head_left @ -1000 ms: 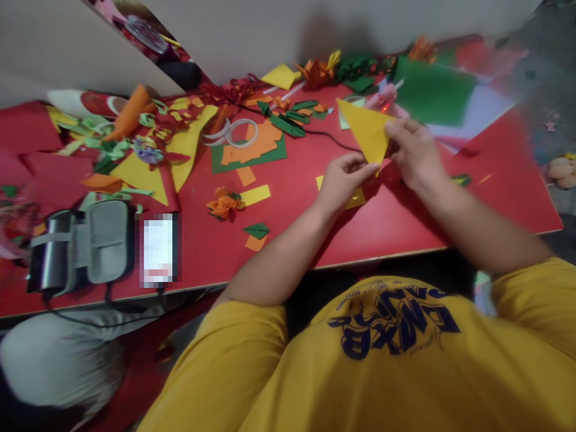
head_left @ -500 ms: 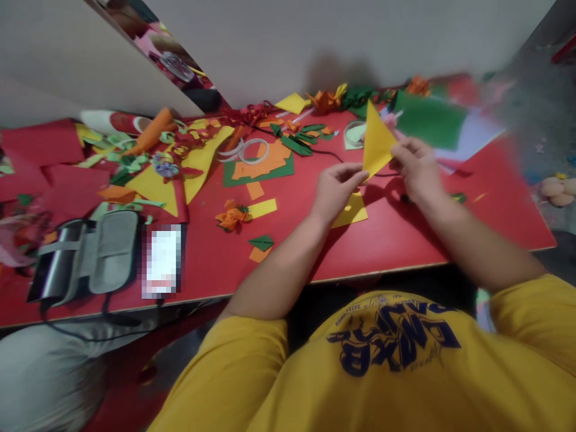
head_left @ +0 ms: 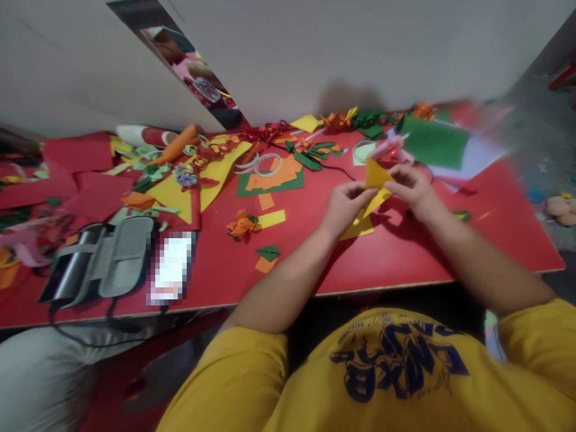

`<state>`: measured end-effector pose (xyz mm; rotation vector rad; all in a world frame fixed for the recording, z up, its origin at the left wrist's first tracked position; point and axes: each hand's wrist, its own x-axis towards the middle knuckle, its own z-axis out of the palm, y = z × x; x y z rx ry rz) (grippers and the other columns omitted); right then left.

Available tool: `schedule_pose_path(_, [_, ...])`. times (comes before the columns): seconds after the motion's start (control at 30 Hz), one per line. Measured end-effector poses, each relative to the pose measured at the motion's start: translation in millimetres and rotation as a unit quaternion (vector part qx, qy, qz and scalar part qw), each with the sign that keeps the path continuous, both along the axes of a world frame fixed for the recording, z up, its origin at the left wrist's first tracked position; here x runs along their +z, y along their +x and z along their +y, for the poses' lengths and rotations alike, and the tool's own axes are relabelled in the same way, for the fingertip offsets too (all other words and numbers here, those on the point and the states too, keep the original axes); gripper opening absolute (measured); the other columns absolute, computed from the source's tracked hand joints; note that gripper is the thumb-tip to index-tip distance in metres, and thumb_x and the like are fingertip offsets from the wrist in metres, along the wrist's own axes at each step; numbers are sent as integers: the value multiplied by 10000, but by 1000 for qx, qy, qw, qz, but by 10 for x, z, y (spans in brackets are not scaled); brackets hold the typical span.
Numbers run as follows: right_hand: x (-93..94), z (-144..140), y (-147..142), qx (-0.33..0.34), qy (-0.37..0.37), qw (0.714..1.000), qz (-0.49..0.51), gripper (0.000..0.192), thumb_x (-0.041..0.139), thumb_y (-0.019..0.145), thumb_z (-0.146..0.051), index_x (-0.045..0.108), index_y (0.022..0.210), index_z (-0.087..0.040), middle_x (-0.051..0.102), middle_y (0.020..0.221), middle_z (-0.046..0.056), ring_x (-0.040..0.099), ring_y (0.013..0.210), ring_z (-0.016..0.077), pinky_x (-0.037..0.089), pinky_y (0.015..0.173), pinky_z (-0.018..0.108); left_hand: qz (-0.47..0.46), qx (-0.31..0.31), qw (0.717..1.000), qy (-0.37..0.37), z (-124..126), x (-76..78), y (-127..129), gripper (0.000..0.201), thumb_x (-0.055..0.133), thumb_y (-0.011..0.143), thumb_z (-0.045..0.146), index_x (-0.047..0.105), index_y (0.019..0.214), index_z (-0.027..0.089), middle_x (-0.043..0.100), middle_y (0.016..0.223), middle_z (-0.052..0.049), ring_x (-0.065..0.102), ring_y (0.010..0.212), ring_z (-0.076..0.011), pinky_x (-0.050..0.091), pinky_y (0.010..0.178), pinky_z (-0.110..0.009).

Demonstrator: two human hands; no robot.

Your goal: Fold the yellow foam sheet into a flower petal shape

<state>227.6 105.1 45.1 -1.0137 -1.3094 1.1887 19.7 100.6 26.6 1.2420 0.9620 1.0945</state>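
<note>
A folded piece of yellow paper [head_left: 376,180] is held up between both hands, above the red table [head_left: 405,252]. My left hand [head_left: 345,207] pinches its left edge between thumb and fingers. On the opposite edge, my right hand [head_left: 413,189] grips the paper in the same way. Another yellow paper piece [head_left: 359,227] lies flat on the table beneath, partly hidden by my left hand. Just behind the hands lies a pink glue gun [head_left: 392,150] with a small red light showing.
Left of my arm lie an orange paper flower [head_left: 243,224], a yellow strip [head_left: 272,219] and a green leaf piece [head_left: 269,252]. A roll of tape [head_left: 269,165] rests on orange scraps. An open grey case [head_left: 123,255] stands near the front edge. Green sheets [head_left: 434,143] lie back right.
The yellow paper has gone from a tall triangle to a smaller shape with a visible fold, held lower. The pink glue gun behind it has come more into sight. The view has shifted slightly.
</note>
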Motion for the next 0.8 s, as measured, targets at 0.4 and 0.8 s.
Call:
schedule_pose_path(0.4, [109,-16,131,5,-43,993,-112,368,1058,800,-522,851,751,-222,756,725,21,623,661,165,475,577,314,135,-55,988,53,-100,23,-7,380,959,914,584,886,765,242,715,683,-14,525,634,-143,374,612,-300])
schedule_pose_path(0.8, [-17,71,92,-57,-98,992,45,327,1034,739,-495,825,734,-243,736,755,13,671,699,163,553,650,307,159,-81,982,56,21,99,-170,345,991,850,599,981,829,255,872,802,-70,652,683,-172,469,653,-302])
